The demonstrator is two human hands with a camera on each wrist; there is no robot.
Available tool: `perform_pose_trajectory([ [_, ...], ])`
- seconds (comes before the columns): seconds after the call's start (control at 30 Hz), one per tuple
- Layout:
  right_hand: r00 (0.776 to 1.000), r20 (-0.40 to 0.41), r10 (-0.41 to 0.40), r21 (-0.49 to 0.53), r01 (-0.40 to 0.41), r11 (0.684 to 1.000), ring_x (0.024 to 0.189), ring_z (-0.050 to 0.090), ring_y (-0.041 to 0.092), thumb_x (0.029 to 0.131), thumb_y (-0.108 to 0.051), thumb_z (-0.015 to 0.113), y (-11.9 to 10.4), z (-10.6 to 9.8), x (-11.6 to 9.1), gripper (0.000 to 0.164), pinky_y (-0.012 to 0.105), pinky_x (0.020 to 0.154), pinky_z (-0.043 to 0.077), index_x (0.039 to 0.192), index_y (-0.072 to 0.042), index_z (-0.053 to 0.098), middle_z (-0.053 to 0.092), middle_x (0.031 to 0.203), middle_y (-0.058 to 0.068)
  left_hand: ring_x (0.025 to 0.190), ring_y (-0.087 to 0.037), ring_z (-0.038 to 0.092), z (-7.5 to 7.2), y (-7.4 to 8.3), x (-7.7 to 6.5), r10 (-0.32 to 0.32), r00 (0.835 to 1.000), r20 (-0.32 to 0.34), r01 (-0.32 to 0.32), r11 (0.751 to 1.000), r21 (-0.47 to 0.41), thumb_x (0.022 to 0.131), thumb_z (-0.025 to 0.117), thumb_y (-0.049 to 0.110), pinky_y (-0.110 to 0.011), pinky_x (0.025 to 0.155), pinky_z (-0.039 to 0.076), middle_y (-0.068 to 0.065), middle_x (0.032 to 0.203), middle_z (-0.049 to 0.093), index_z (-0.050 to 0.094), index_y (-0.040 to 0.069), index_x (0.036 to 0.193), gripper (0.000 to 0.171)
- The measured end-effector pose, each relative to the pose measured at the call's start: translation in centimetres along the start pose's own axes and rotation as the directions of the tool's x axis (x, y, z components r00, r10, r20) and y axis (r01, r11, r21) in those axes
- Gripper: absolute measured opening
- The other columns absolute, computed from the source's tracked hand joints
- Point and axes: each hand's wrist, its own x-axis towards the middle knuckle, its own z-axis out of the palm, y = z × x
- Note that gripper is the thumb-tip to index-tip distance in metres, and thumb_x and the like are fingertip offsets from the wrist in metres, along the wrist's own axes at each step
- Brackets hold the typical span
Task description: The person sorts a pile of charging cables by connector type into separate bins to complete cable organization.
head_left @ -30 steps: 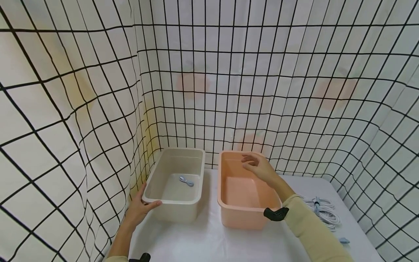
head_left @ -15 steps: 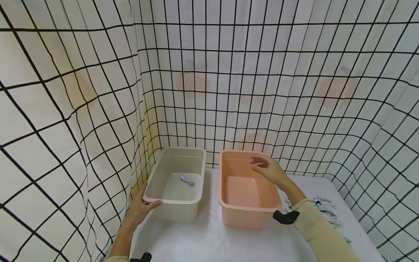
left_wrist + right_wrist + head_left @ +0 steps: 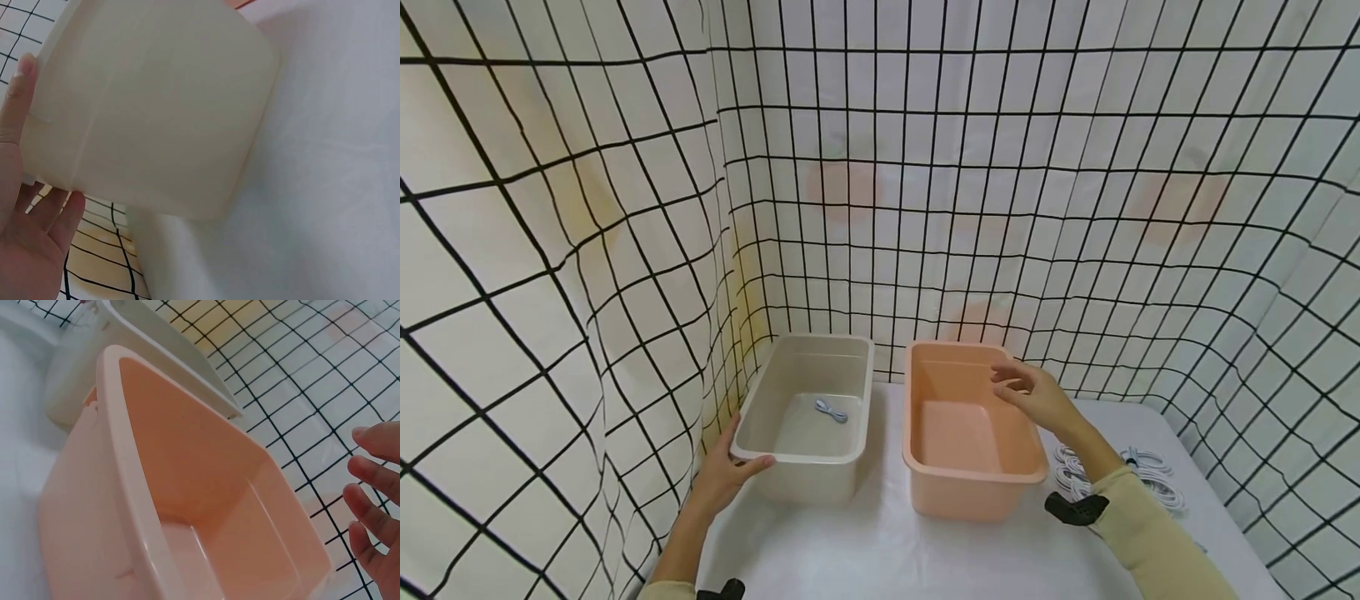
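My left hand (image 3: 721,477) holds the near left corner of a cream plastic bin (image 3: 808,482), thumb along the front rim and fingers on the left side. The left wrist view shows the bin's outer wall (image 3: 150,119) beside this hand. On the bin's floor lies a small bundled pale blue-grey cable (image 3: 831,410). A peach plastic bin (image 3: 973,497) stands to the right, with nothing visible on its floor. My right hand (image 3: 1039,398) hovers over that bin's right rim, fingers loosely bent and holding nothing; it appears apart from the rim (image 3: 128,462) in the right wrist view.
Coiled white cables (image 3: 1161,483) lie on the white-covered table (image 3: 887,550) right of the peach bin, partly behind my right forearm. Black grid netting (image 3: 925,200) over white cloth encloses the back and both sides.
My right hand has drifted right, from over the peach bin toward its right rim, uncovering more of the coiled cables beside it. The left hand keeps its hold on the cream bin.
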Motion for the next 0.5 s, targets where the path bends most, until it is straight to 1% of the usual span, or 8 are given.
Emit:
perform_pose_trajectory([
  [0.17, 1.0, -0.027, 0.013, -0.017, -0.014, 1.0, 0.118, 0.061, 0.04, 0.101, -0.031, 0.07, 0.5, -0.6, -0.8, 0.054, 0.053, 0.092, 0.054, 0.145, -0.003, 0.056, 0.064, 0.131, 0.019, 0.138, -0.047, 0.043, 0.0, 0.0, 0.0, 0.0, 1.0, -0.002, 0.0, 1.0, -0.008, 0.088, 0.086, 0.03, -0.059, 0.106, 0.041, -0.03, 0.159, 0.031, 0.005, 0.012, 0.167, 0.114],
  [0.33, 1.0, -0.028, 0.008, -0.016, -0.009, 1.0, 0.117, 0.061, 0.041, 0.102, -0.029, 0.069, 1.3, -0.9, -1.4, 0.052, 0.055, 0.092, 0.054, 0.146, -0.003, 0.055, 0.064, 0.132, 0.02, 0.139, -0.048, 0.041, 0.0, 0.0, 0.0, -0.011, 1.0, -0.007, 0.011, 1.0, -0.002, 0.087, 0.086, 0.032, -0.06, 0.106, 0.039, -0.03, 0.159, 0.031, 0.005, 0.012, 0.167, 0.116],
  [0.5, 0.999, -0.037, 0.033, 0.003, -0.033, 0.999, 0.115, 0.062, 0.037, 0.102, -0.032, 0.069, 1.8, -1.2, -1.8, 0.052, 0.056, 0.092, 0.053, 0.145, -0.006, 0.056, 0.064, 0.131, 0.017, 0.14, -0.048, 0.04, 0.1, 0.0, -0.1, -0.017, 1.0, 0.003, 0.017, 0.999, -0.029, 0.088, 0.086, 0.03, -0.061, 0.108, 0.039, -0.029, 0.16, 0.029, 0.005, 0.014, 0.168, 0.115],
])
